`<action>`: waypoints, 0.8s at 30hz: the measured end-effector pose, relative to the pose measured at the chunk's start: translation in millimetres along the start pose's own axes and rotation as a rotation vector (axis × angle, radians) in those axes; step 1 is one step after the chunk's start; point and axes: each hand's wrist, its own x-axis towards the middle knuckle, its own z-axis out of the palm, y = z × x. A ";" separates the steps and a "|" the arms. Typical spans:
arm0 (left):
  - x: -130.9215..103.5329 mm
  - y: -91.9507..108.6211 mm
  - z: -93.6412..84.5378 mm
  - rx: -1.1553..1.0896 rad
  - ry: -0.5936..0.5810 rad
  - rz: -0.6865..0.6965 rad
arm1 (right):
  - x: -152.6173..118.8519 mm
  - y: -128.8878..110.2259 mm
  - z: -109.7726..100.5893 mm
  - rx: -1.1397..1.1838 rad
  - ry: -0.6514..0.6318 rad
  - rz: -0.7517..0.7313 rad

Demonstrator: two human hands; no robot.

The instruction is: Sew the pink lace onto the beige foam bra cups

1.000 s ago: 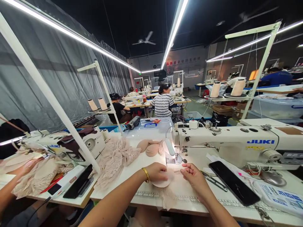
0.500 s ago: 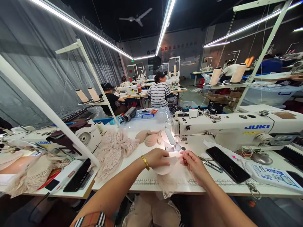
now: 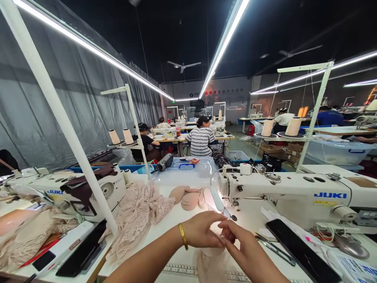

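**Mia:** What are the hands holding?

**Sam:** The left hand (image 3: 203,234) and the right hand (image 3: 240,247) meet over the white counter (image 3: 179,220). Both pinch a thin, pale pink piece of lace cloth (image 3: 210,263). It hangs down from the fingers, close to the front edge of the counter.

**Mia:** Is it heavy?

**Sam:** I think it is very light and floppy. It looks soft, so it would bend and fold easily. I would hold it by the edge with fingertips, gently, because lace could pull or tear.

**Mia:** What is near it?

**Sam:** The white sewing machine with blue letters (image 3: 294,192) stands just behind the hands, with a small bright lamp (image 3: 216,200). Round, tan foam cups (image 3: 188,196) lie beside a heap of pink lace (image 3: 141,212). A flat black phone (image 3: 300,249) and dark metal scissors (image 3: 273,247) lie to the right.

**Mia:** And the room?

**Sam:** It is big and dark above, with long bright light strips (image 3: 226,35). A person in a striped shirt (image 3: 202,139) sits at another machine, well apart.
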 end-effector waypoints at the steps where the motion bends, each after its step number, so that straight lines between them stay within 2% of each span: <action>1: -4.0 0.3 1.4 -0.095 0.006 0.037 | 1.5 -11.4 -3.7 -0.034 -0.064 -0.005; 6: -21.1 3.7 -1.4 -0.415 -0.027 0.159 | 9.8 -67.9 -24.6 -0.137 -0.297 0.027; 10: -33.0 -2.4 -6.0 -0.474 0.004 0.124 | 18.7 -81.4 -32.2 -0.159 -0.336 0.012; 13: -40.3 -13.0 -8.1 -0.375 0.065 0.025 | 28.7 -73.3 -31.2 -0.259 -0.275 -0.063; 15: -43.0 -21.2 -10.4 -0.257 0.178 -0.008 | 36.0 -64.1 -27.1 -0.357 -0.179 -0.211; 18: -43.9 -35.1 -13.4 0.050 0.431 0.043 | 44.2 -45.9 -15.0 -0.526 0.102 -0.551; 20: -43.6 -45.4 -11.6 0.347 0.535 0.134 | 45.7 -28.2 -4.3 -0.618 0.265 -0.739; 22: -43.1 -55.6 -4.3 0.627 0.493 0.207 | 43.9 -4.7 6.2 -0.686 0.308 -0.838; 24: -41.7 -64.7 7.4 0.776 0.333 0.248 | 39.7 22.9 14.1 -0.739 0.230 -0.848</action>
